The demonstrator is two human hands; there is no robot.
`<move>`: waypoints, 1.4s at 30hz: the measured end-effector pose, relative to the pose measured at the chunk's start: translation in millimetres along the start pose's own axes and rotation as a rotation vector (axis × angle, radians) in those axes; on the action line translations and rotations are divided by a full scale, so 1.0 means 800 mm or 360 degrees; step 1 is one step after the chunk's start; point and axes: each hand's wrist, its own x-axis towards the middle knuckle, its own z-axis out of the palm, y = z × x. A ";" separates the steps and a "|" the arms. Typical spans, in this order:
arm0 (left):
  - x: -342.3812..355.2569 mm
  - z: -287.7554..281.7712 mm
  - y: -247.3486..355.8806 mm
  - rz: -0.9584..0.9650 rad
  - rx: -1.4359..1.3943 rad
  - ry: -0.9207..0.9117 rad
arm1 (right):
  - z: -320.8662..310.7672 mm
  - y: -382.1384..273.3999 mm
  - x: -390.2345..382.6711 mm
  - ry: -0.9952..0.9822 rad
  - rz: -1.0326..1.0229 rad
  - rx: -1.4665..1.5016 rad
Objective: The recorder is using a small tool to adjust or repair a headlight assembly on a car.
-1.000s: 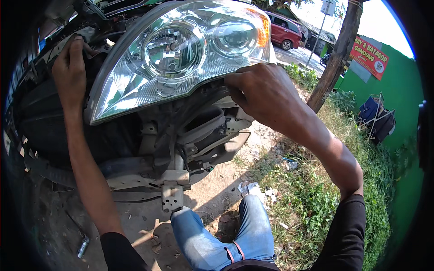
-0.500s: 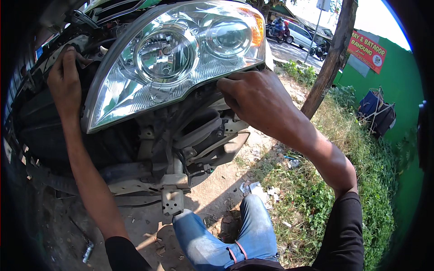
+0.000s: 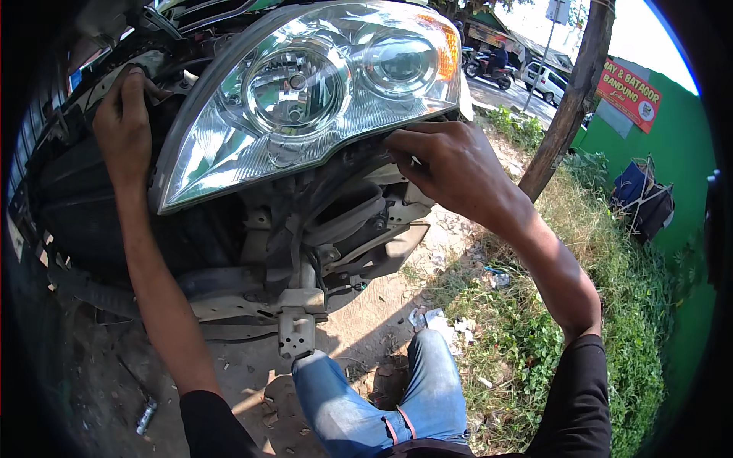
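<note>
A large clear headlight (image 3: 305, 99) with an orange side section sits at the front corner of a car whose bumper is off. My right hand (image 3: 458, 168) is at the lamp's lower edge, toward its outer end. Its fingers are bent in a pinch, and the tips are partly hidden under the edge. To the left of the lamp, my left hand (image 3: 126, 126) is closed beside the engine bay, thumb upward. What its fingers hold, if anything, is hidden behind the hand. Below the lamp, dark hoses and a metal bracket (image 3: 296, 332) with holes are exposed.
A metal tool (image 3: 146, 416) lies on the ground at the lower left. Litter (image 3: 439, 320) and grass (image 3: 527, 336) are on the right, beside a tree trunk (image 3: 565, 114) and a green wall (image 3: 679, 153). Behind, a motorbike (image 3: 489, 70) and a white van (image 3: 546, 80) are on the road.
My view has shifted slightly, so the lamp and both hands appear farther right. A small gap now shows between my right thumb and fingers. Vehicles on the road have changed position.
</note>
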 end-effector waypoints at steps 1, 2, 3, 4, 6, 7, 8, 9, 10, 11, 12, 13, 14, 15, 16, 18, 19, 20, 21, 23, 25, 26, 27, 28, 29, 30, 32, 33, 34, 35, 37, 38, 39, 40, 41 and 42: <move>-0.001 0.004 0.001 0.0053 -0.0010 0.0033 | -0.003 -0.003 -0.002 -0.0061 0.0058 0.0009; -0.001 0.005 -0.001 0.0106 -0.0021 0.0066 | 0.006 -0.003 0.001 -0.0052 0.0056 0.0011; -0.003 0.005 0.003 0.0063 -0.0046 0.0047 | 0.011 -0.001 -0.001 -0.0014 0.0079 0.0068; 0.000 0.002 0.003 0.0055 -0.0050 0.0044 | 0.013 0.000 0.000 0.0023 0.0104 0.0125; 0.009 -0.007 -0.002 0.0007 -0.0019 -0.0018 | 0.012 0.003 0.003 0.0066 0.0027 0.0081; 0.002 -0.007 -0.003 -0.0024 0.0033 -0.0028 | 0.007 0.004 -0.002 0.0034 0.0011 0.0095; -0.001 -0.002 -0.004 -0.0020 0.0032 -0.0031 | 0.005 0.005 -0.007 0.0001 -0.0005 0.0110; -0.003 0.003 0.002 0.0024 0.0020 0.0011 | 0.009 0.009 -0.014 0.0099 0.0002 0.0193; -0.003 0.006 0.005 0.0066 0.0008 0.0054 | 0.014 0.012 -0.012 0.0105 -0.0005 0.0191; 0.001 0.007 0.007 0.0076 0.0011 0.0082 | 0.021 0.013 -0.006 0.0128 -0.0016 0.0243; 0.003 0.005 0.006 0.0063 0.0007 0.0072 | 0.025 0.005 -0.002 0.0135 -0.0008 0.0302; 0.006 0.001 0.003 0.0036 0.0009 0.0050 | 0.023 -0.007 0.009 0.0015 0.0048 0.0216; 0.006 -0.002 0.003 0.0010 0.0011 0.0028 | 0.016 -0.015 0.003 0.0003 0.0057 0.0219; 0.004 -0.009 0.004 0.0024 0.0035 -0.0003 | 0.016 -0.026 0.001 0.0072 0.0050 0.0129; 0.000 -0.006 0.003 0.0021 0.0040 0.0001 | 0.013 -0.030 -0.004 0.0131 0.0050 0.0021; -0.005 0.000 0.006 0.0064 -0.0014 -0.0037 | -0.003 -0.024 -0.018 0.0052 0.0170 0.0057; -0.005 0.003 0.009 0.0036 -0.0016 -0.0014 | 0.002 -0.020 -0.020 0.0137 0.0143 0.0114; -0.002 0.001 0.008 0.0037 -0.0017 -0.0004 | 0.010 -0.015 -0.023 0.0222 0.0116 0.0170; 0.000 -0.003 0.010 0.0019 0.0035 -0.0013 | 0.014 -0.012 -0.019 0.0215 0.0118 0.0173; -0.002 -0.001 0.013 -0.0013 0.0048 -0.0025 | 0.014 -0.001 -0.006 0.0119 0.0109 0.0135; 0.003 -0.007 0.009 -0.0002 0.0040 -0.0034 | 0.013 -0.005 -0.001 0.0093 0.0078 0.0102; 0.000 -0.006 0.008 0.0003 0.0039 -0.0032 | 0.011 -0.008 0.002 0.0063 0.0048 0.0069; -0.005 -0.002 0.008 0.0004 0.0028 -0.0016 | 0.005 -0.011 -0.004 0.0062 0.0060 0.0025; -0.008 0.000 0.008 0.0004 0.0015 0.0000 | 0.004 -0.011 -0.008 0.0070 0.0058 0.0029; -0.007 -0.002 0.008 -0.0020 0.0048 -0.0036 | 0.005 -0.011 -0.010 0.0081 0.0056 0.0064; -0.005 -0.002 0.009 -0.0031 0.0046 -0.0030 | 0.000 -0.008 -0.013 0.0073 0.0051 0.0092; 0.002 -0.001 0.004 -0.0046 0.0006 -0.0063 | 0.004 -0.005 0.000 0.0033 0.0057 0.0046; 0.007 -0.006 0.005 -0.0008 -0.0011 -0.0049 | 0.008 -0.008 0.010 0.0059 0.0030 -0.0038; 0.005 -0.006 0.006 -0.0014 -0.0014 -0.0058 | 0.009 -0.011 0.013 0.0087 0.0003 -0.0121; 0.001 -0.006 0.007 0.0004 0.0002 -0.0057 | 0.006 -0.016 0.008 -0.0031 0.0073 -0.0169; -0.005 -0.006 0.005 -0.0041 0.0009 -0.0028 | 0.005 -0.019 0.004 -0.0035 0.0078 -0.0142; -0.004 -0.002 0.005 -0.0030 0.0011 -0.0017 | 0.003 -0.017 -0.001 -0.0058 0.0091 -0.0120; -0.005 0.000 0.010 -0.0021 -0.0006 -0.0012 | 0.001 -0.012 -0.009 -0.0007 0.0045 -0.0069; -0.006 0.000 0.012 -0.0012 -0.0022 -0.0008 | 0.001 -0.009 -0.007 -0.0007 0.0034 -0.0063; -0.001 -0.004 0.013 -0.0029 0.0054 -0.0051 | 0.001 -0.004 -0.003 -0.0032 0.0065 -0.0040; 0.002 -0.004 0.011 -0.0039 0.0049 -0.0058 | -0.001 -0.002 -0.002 -0.0067 0.0114 -0.0023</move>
